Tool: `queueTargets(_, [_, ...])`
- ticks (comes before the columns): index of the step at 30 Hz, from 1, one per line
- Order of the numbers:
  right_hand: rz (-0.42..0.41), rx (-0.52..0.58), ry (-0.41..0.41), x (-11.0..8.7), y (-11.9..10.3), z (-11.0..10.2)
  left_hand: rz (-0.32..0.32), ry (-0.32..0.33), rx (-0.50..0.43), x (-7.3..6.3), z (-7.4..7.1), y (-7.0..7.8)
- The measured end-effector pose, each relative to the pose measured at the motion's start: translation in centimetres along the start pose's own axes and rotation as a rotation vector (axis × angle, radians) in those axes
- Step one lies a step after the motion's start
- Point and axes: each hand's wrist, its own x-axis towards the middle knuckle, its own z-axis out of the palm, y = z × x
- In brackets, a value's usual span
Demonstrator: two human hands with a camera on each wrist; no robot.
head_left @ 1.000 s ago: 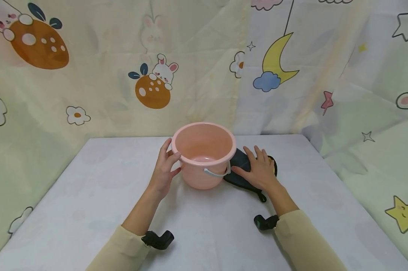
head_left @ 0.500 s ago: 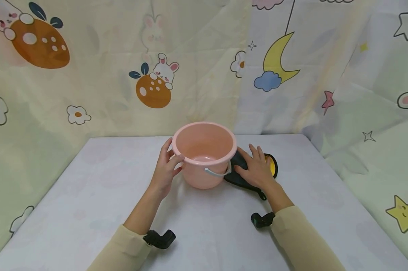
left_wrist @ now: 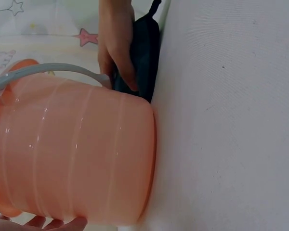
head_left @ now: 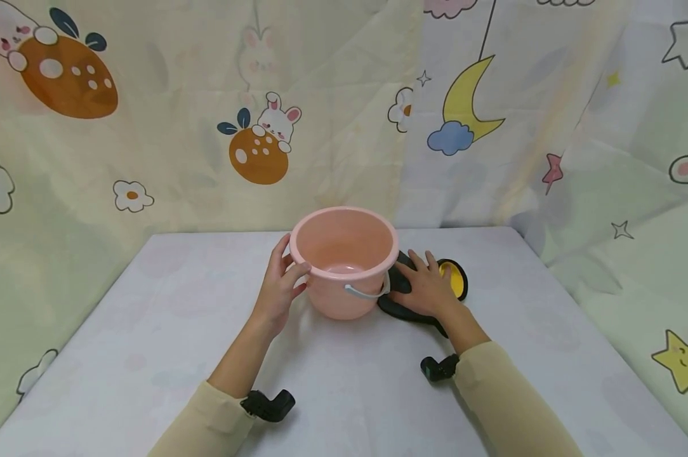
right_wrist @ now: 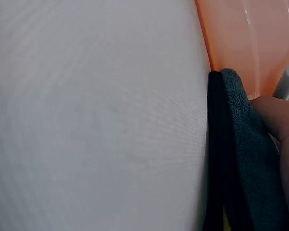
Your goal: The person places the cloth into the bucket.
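A pink plastic bucket stands upright on the table, its pale handle hanging at the front right. My left hand holds its left side, thumb over the front of the rim; fingertips touch its wall in the left wrist view. A dark terry wash mitt with black edging lies against the bucket's right side, its yellow-lined opening facing right. My right hand grips the mitt from above. In the right wrist view the thumb lies along the mitt; the other fingers are mostly hidden.
White cloth covers the table, whose far edge runs just behind the bucket. Beyond it hangs a printed curtain with cartoon figures. Black wrist cameras sit at both sleeve cuffs.
My right hand has moved slightly left and closed its spread fingers on the mitt, whose yellow opening shows more. The left thumb has settled over the rim; the bucket has stayed put.
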Motion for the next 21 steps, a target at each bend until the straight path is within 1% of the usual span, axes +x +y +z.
queueTargets(5, [0.018, -0.021, -0.026, 0.18, -0.17, 0.12, 0.003, 0.002, -0.002, 0.11, -0.12, -0.17])
queueTargets(9, [0.024, -0.018, -0.001, 0.17, -0.23, 0.01, 0.008, 0.003, -0.009, 0.07, -0.03, -0.11])
queueTargets(14, [0.005, -0.013, 0.036, -0.1, -0.02, -0.18, 0.005, 0.007, -0.012, -0.09, 0.07, -0.09])
queueTargets(21, [-0.017, 0.022, 0.038, -0.23, 0.32, -0.17, 0.004, 0.015, -0.004, -0.18, 0.04, -0.12])
